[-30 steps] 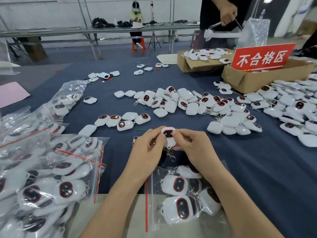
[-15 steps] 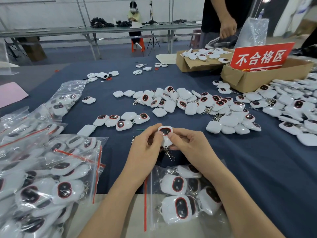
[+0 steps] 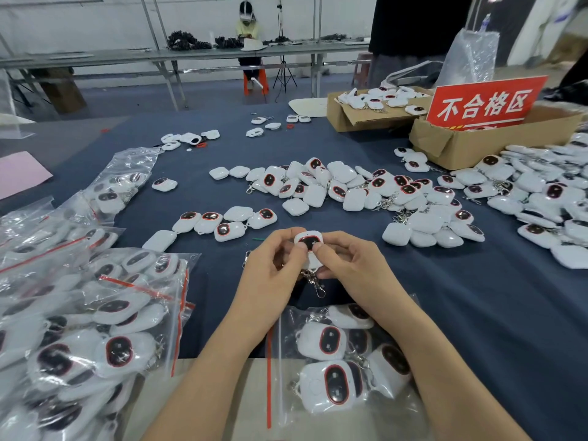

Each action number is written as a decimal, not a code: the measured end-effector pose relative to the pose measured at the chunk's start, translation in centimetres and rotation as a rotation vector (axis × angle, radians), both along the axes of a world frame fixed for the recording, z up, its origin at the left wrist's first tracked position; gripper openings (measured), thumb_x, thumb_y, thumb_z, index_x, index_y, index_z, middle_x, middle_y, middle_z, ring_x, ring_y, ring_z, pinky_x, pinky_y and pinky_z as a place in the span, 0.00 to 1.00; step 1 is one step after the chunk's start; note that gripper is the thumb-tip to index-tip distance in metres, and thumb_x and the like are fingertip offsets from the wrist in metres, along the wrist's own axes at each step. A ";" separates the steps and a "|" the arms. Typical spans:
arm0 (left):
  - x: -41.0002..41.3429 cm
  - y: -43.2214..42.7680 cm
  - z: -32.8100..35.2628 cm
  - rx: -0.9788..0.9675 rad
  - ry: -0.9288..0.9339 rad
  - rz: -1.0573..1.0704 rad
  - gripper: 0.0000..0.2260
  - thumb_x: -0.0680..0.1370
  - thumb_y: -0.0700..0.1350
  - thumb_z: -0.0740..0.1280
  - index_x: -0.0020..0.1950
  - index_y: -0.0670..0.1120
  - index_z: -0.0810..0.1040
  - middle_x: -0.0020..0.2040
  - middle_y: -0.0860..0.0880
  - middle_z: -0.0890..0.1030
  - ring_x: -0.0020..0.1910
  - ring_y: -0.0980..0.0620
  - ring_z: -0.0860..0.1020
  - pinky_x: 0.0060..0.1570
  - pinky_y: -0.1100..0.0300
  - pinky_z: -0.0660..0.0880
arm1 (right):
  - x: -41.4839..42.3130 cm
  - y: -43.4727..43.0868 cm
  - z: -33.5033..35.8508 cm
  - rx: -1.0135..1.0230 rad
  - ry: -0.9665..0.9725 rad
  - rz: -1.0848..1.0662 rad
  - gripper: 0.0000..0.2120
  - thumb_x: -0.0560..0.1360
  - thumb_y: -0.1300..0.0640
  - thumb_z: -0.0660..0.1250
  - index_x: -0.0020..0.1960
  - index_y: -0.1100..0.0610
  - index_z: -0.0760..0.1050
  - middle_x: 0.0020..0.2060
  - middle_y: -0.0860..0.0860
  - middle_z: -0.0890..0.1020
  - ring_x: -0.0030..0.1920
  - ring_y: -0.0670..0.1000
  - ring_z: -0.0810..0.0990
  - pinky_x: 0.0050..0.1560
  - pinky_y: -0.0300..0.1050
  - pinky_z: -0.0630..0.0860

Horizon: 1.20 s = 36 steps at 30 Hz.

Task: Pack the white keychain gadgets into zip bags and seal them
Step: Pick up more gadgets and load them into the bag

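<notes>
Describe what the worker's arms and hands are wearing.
Nothing visible. The left hand and right hand are ungloved and show no rings. The left forearm and right forearm are bare to the frame's edge, with no sleeves, watch or bracelet.

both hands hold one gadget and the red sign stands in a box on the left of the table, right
No: the red sign stands in a box on the right of the table, as the head view shows. The left hand and right hand do both hold one gadget.
</notes>
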State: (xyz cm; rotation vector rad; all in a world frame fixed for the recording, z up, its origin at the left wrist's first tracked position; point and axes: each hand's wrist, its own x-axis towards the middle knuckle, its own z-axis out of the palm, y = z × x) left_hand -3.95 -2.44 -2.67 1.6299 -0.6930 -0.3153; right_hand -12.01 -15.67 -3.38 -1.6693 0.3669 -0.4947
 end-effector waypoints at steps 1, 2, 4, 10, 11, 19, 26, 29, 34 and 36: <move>0.0 0.0 0.0 0.004 0.000 0.002 0.08 0.82 0.46 0.66 0.60 0.54 0.80 0.44 0.48 0.82 0.42 0.57 0.79 0.49 0.56 0.79 | 0.0 0.0 0.0 0.003 -0.009 0.000 0.07 0.80 0.56 0.68 0.54 0.48 0.83 0.43 0.45 0.87 0.40 0.44 0.84 0.44 0.38 0.82; 0.1 0.1 0.1 0.009 0.002 -0.002 0.10 0.82 0.46 0.67 0.62 0.54 0.80 0.46 0.51 0.83 0.44 0.58 0.80 0.49 0.59 0.80 | 0.0 0.1 0.1 0.010 -0.020 -0.001 0.08 0.81 0.56 0.67 0.55 0.47 0.82 0.43 0.45 0.87 0.39 0.44 0.84 0.43 0.38 0.82; 0.0 0.2 0.1 0.006 0.020 -0.022 0.12 0.82 0.46 0.67 0.65 0.55 0.79 0.49 0.54 0.84 0.47 0.60 0.82 0.48 0.65 0.79 | 0.0 0.1 0.1 0.041 -0.025 -0.006 0.10 0.82 0.56 0.66 0.61 0.48 0.80 0.43 0.46 0.87 0.39 0.45 0.85 0.44 0.39 0.82; -0.1 0.2 0.4 -0.027 0.068 -0.033 0.12 0.84 0.46 0.64 0.67 0.51 0.80 0.52 0.57 0.86 0.50 0.64 0.82 0.47 0.72 0.75 | -0.2 0.2 0.5 0.023 -0.028 -0.004 0.11 0.83 0.54 0.63 0.52 0.41 0.82 0.41 0.42 0.87 0.40 0.43 0.84 0.41 0.37 0.80; -0.1 0.2 0.4 -0.033 0.074 -0.035 0.12 0.84 0.45 0.63 0.66 0.50 0.80 0.51 0.59 0.86 0.49 0.65 0.82 0.45 0.73 0.75 | -0.2 0.3 0.6 0.022 -0.022 -0.006 0.12 0.83 0.54 0.62 0.51 0.41 0.82 0.41 0.43 0.87 0.40 0.44 0.85 0.41 0.38 0.80; 0.0 0.3 0.3 -0.015 0.059 -0.053 0.13 0.85 0.43 0.61 0.65 0.53 0.80 0.52 0.59 0.86 0.50 0.64 0.82 0.49 0.70 0.76 | -0.3 0.2 0.8 0.048 -0.006 0.003 0.14 0.85 0.55 0.59 0.54 0.47 0.84 0.32 0.46 0.84 0.33 0.44 0.81 0.39 0.36 0.78; -0.3 0.1 -0.1 -0.020 -0.114 0.020 0.10 0.84 0.42 0.63 0.56 0.56 0.80 0.48 0.55 0.84 0.46 0.46 0.81 0.50 0.48 0.79 | -0.3 0.3 0.6 0.022 -0.044 -0.017 0.13 0.85 0.55 0.58 0.59 0.51 0.81 0.37 0.49 0.85 0.36 0.49 0.83 0.40 0.42 0.81; -0.1 0.1 -0.3 -0.027 -0.115 0.066 0.09 0.83 0.41 0.64 0.52 0.55 0.80 0.46 0.57 0.84 0.45 0.50 0.82 0.48 0.57 0.79 | -0.2 0.2 0.3 -0.046 -0.064 -0.086 0.08 0.83 0.54 0.63 0.52 0.48 0.81 0.41 0.44 0.85 0.38 0.47 0.85 0.40 0.40 0.81; -0.3 -0.1 -0.5 0.081 -0.161 -0.010 0.12 0.83 0.37 0.61 0.56 0.52 0.79 0.49 0.58 0.84 0.49 0.59 0.82 0.51 0.66 0.77 | 0.0 0.4 -0.2 -0.149 -0.001 -0.071 0.09 0.82 0.57 0.65 0.48 0.44 0.80 0.38 0.45 0.85 0.35 0.46 0.83 0.41 0.44 0.82; -0.2 -0.1 -0.7 0.090 -0.148 0.031 0.11 0.84 0.38 0.60 0.56 0.53 0.79 0.48 0.56 0.84 0.45 0.59 0.82 0.46 0.67 0.77 | -0.1 0.3 0.1 -0.231 0.038 -0.051 0.09 0.82 0.54 0.65 0.49 0.41 0.79 0.40 0.40 0.84 0.36 0.43 0.82 0.41 0.41 0.80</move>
